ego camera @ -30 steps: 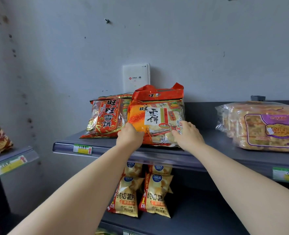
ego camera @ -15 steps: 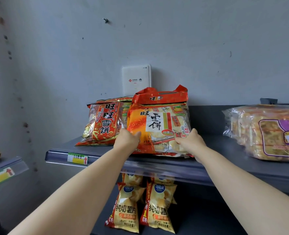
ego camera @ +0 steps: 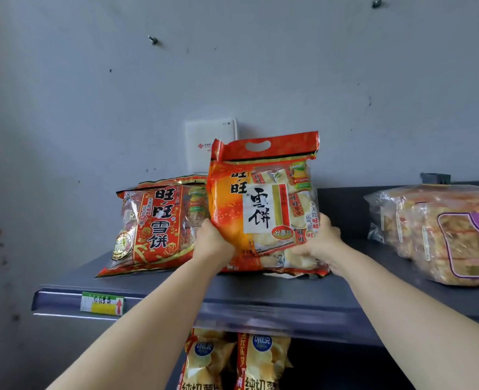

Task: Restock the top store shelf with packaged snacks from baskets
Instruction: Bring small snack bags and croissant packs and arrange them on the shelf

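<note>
The dark top shelf [ego camera: 260, 294] runs beneath the grip, with a clear-wrapped pack [ego camera: 440, 235] well to its right. The orange snack bag [ego camera: 263, 209] stands nearly upright on the shelf, and a red bag [ego camera: 153, 226] lies just left. The left hand [ego camera: 213, 243] and right hand [ego camera: 321, 243] curl round the orange bag's lower corners, holding it between them

Dark grey top shelf [ego camera: 260, 294], set against a grey wall; carries a green-and-yellow price label [ego camera: 102, 303] on the front edge, near the left corner; holds a red snack bag [ego camera: 153, 229] toward the left end, leaning back; just right of it, near the middle, an orange snack bag [ego camera: 263, 209] standing upright, base on the shelf, covering the red bag's right edge; well apart, at the right end, a clear-wrapped pastry pack [ego camera: 440, 235] lying flat.
</note>
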A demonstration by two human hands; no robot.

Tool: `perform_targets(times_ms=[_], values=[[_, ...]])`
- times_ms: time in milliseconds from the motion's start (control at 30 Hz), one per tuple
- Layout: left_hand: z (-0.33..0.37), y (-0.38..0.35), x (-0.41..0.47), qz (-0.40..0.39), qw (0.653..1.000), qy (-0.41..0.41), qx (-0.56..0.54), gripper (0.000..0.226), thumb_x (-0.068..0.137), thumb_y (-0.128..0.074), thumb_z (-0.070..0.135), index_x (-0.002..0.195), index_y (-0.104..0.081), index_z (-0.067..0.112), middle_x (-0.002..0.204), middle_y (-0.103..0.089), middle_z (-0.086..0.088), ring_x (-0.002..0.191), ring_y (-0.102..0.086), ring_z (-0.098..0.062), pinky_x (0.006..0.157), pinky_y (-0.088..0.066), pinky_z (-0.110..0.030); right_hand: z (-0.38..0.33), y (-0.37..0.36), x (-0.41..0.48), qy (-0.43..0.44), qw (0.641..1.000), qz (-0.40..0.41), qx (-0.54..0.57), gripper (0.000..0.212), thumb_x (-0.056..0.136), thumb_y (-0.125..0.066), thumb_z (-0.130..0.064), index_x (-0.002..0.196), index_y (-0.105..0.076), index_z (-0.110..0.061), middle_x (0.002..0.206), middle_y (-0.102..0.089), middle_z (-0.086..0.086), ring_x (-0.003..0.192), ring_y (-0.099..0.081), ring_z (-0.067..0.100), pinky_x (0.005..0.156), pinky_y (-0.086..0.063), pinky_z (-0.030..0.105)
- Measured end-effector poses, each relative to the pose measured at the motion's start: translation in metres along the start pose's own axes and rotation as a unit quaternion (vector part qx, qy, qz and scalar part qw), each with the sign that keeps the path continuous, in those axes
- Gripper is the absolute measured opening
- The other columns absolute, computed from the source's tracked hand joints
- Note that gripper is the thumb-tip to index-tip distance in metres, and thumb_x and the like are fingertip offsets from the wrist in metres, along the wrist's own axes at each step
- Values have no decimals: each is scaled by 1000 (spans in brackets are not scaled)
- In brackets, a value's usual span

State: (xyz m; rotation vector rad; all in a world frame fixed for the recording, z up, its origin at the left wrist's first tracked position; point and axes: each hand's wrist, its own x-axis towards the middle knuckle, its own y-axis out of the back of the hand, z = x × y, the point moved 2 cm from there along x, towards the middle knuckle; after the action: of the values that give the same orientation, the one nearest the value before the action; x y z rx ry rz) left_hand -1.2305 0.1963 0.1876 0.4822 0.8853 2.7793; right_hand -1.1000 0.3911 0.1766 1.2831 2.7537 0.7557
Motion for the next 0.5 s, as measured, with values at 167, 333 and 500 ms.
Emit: perform_targets(times_ms=[167, 333, 500], values=[[4, 10, 7, -54, 997, -17, 61, 93, 60, -94, 20, 134, -37, 12, 127, -53, -7, 120, -54, -31, 100, -48, -43, 1, -5, 6, 12, 995, -56, -78, 133, 63, -90, -18, 152, 8, -20, 148, -23, 9, 136, -31, 26, 113, -32, 42], [9, -5, 10, 1, 993, -47, 106, 78, 68, -89, 20, 126, -37, 10, 128, -53, -10, 118, -56, -32, 91, -48, -42, 4, -11, 18, 34, 986, 19, -161, 106, 67, -88, -26, 139, -10, -18, 137, -39, 4, 118, -52, 25, 96, -50, 43], [13, -22, 26, 25, 992, -48, 111, 66, 79, -77, 11, 129, -34, 8, 134, -47, -14, 120, -54, -33, 92, -47, -40, 0, -20, 30, 31, 979, 54, -194, 104, 69, -86, -32, 140, -10, -18, 135, -42, 6, 115, -54, 25, 91, -52, 44]])
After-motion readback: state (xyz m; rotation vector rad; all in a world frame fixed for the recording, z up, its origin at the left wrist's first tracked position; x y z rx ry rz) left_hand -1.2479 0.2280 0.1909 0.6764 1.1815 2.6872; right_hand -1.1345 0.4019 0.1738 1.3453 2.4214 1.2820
